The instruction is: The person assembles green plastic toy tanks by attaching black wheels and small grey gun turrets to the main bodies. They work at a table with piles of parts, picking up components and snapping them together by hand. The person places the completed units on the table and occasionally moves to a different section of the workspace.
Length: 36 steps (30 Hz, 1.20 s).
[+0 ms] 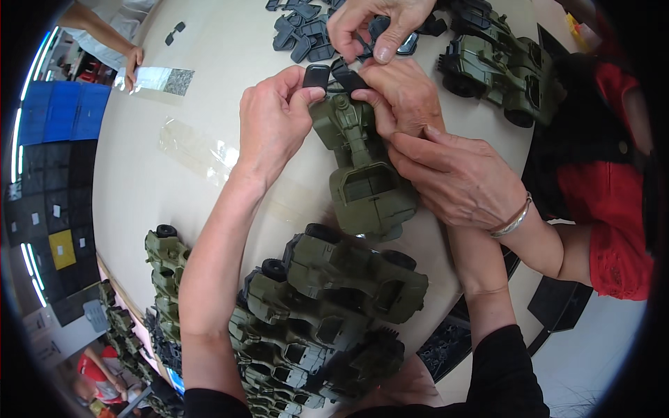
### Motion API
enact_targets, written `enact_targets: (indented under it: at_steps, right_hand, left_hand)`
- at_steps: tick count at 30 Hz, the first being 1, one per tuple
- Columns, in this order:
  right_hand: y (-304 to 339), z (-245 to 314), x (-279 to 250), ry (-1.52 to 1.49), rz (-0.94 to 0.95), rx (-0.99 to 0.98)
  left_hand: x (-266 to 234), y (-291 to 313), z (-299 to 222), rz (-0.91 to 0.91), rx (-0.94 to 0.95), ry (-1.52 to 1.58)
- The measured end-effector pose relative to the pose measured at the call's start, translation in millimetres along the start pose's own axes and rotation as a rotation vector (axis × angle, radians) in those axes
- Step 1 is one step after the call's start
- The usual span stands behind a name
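An olive-green toy vehicle body [373, 202] lies on the table, its narrow end pointing away from me. At that end my left hand [275, 125] pinches a small flat black plastic piece [316, 78] between thumb and fingers. Close beside it, my right hand [408, 94] grips a second black plastic piece [345, 75]. A co-worker's hand with a silver bracelet [460, 174] lies across my right wrist, next to the vehicle's side. Another person's hand [380, 31] reaches in from the top edge, its fingers by a black piece just beyond my right hand.
Several loose black pieces [303, 35] are heaped at the far side. Green toy vehicles stand at the right [495, 70] and in rows near me [355, 268]. Clear tape [198, 150] sticks to the table at left. Another person's hand [131, 66] rests at the far left.
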State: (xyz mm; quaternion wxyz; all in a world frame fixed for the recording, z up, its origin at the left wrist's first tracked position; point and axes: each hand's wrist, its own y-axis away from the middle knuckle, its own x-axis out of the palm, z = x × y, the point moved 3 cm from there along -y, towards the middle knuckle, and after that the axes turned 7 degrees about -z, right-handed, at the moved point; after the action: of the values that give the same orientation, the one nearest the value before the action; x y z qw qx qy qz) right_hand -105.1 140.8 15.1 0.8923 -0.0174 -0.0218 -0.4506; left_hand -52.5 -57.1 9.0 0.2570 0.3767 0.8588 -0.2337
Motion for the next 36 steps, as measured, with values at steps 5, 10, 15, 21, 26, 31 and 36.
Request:
enact_targets:
  at_steps: [5,10,15,21,26,31,36]
  right_hand:
    - [-1.5,28.8,18.2,0.420,-0.101,-0.448]
    - [-60.2,-37.6,19.7,0.631,-0.110,-0.776]
    - [-77.3,-44.6,22.0,0.456,-0.114,-0.647]
    - [-78.2,-44.8,23.3,0.309,-0.088,-0.284]
    - [-76.0,-26.6,21.3,0.201,-0.109,-0.685]
    - [-67.7,-35.0,32.9,0.301,-0.200,-0.428]
    - [-73.6,-33.7,27.0,0.239,-0.055,-0.664]
  left_hand:
    - [5.3,12.7,2.5,-0.030,-0.057,0.054]
    - [18.2,23.7,-9.4,0.045,-0.228,0.550]
    - [20.5,27.1,-10.1,0.153,-0.100,0.353]
    - [20.4,32.9,-12.3,0.137,-0.055,0.242]
    - [11.8,19.5,8.6,0.123,-0.218,0.679]
    - [22.1,19.2,16.1,-0.129,-0.219,0.610]
    - [28.4,9.7,24.6,-0.088,-0.248,0.862]
